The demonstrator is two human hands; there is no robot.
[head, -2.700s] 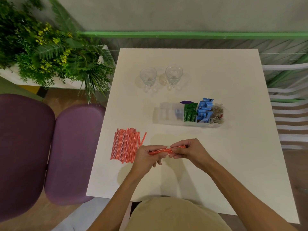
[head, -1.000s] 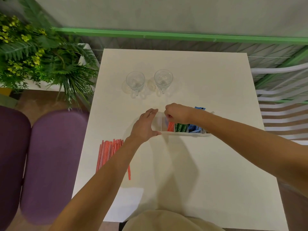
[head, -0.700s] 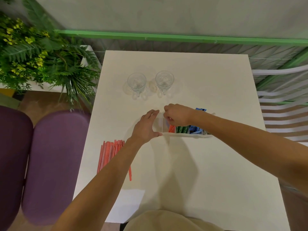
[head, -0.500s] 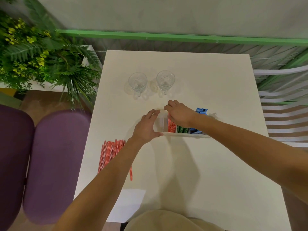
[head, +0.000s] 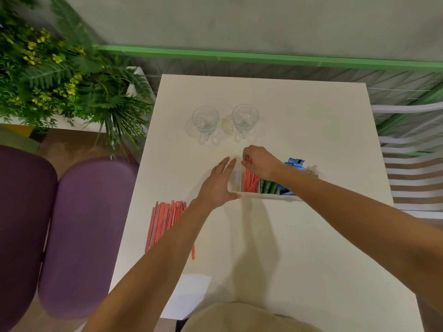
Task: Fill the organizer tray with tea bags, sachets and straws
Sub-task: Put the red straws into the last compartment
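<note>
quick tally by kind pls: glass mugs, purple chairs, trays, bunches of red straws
glass mugs: 2
purple chairs: 2
organizer tray: 1
bunches of red straws: 2
total: 7

Bare left forearm (head: 153, 259); bare right forearm (head: 359, 216); plain khaki-beige garment (head: 239, 317) at the lap
</note>
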